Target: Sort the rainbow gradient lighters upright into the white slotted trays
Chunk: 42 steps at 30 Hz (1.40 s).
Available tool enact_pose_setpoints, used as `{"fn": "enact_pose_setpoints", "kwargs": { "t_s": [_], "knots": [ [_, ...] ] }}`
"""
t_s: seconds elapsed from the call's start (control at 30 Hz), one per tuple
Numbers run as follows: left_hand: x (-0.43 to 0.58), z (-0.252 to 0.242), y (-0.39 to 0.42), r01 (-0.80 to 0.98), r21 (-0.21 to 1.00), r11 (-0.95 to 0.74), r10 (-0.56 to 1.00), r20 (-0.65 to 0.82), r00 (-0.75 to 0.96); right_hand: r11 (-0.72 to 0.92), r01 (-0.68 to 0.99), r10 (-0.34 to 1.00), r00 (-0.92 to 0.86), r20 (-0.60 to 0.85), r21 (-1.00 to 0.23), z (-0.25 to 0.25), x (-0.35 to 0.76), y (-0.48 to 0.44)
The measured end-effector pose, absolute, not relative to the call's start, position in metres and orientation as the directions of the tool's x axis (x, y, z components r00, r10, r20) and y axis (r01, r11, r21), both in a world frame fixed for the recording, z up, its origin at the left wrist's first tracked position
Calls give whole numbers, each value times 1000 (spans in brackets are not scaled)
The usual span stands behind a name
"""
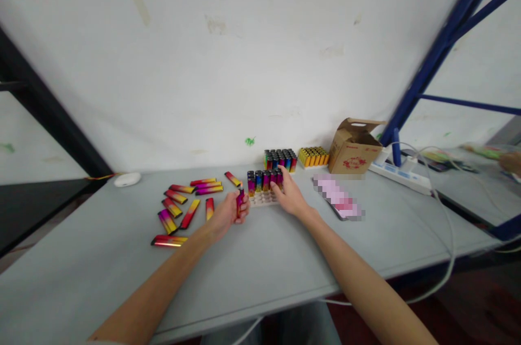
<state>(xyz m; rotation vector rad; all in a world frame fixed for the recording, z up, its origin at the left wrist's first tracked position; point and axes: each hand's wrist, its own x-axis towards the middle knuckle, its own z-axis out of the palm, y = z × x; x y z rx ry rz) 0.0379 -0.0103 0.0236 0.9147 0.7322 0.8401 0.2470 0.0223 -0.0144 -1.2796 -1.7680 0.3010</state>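
My left hand (231, 212) is closed around an upright lighter (240, 201) with a purple-red body; a small orange spot shows at its top. To its right is a pale tray (264, 200) with holes, its back rows filled with upright, black-topped lighters (259, 181) in purple, blue and yellow. My right hand (290, 193) is at the tray's right end, thumb and fingers closed about the end lighters there; its fingertips are partly hidden. Left of my left hand, several red-yellow lighters (190, 213) lie scattered flat on the grey table (260, 258).
Behind the tray stand a block of colourful lighters (280, 160) and a tray of yellow ones (313, 157). Rightward are a cardboard box (353, 148), a blurred phone (337, 197), a power strip (401, 177) and white cables (451, 225). A white case (127, 179) lies far left.
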Motion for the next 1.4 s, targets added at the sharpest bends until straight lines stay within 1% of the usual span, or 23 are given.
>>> {"fn": "enact_pose_setpoints", "kwargs": {
  "t_s": [0.13,0.3,0.67,0.8,0.87,0.93,1.0,1.1,1.27,1.4],
  "knots": [
    [38,23,-10,-317,875,366,858,-186,478,450,625,839,-51,542,-638,-15,247,22],
    [37,23,-11,-341,869,359,866,-174,469,433,630,852,-54,520,-645,-14,247,22],
    [36,21,-13,-365,866,341,858,-128,497,444,623,845,-53,532,-644,-16,247,22],
    [34,22,-9,-427,847,317,874,-86,478,431,637,854,-59,516,-640,-15,247,22],
    [32,23,-7,-464,837,290,889,-57,453,424,660,843,-38,536,-620,-12,246,21],
    [30,24,-6,-468,842,268,903,-52,425,428,694,804,0,594,-579,-8,246,18],
    [30,25,-7,-437,864,251,909,-55,413,445,722,746,29,666,-530,-1,245,14],
    [34,24,-10,-367,907,207,903,-33,429,505,722,676,11,737,-473,8,242,6],
    [39,19,-14,-203,970,136,872,-20,490,647,635,625,-126,770,-422,16,233,-6],
    [39,15,-11,-93,991,92,849,-29,528,716,547,600,-165,782,-434,17,225,-11]
  ]
}}
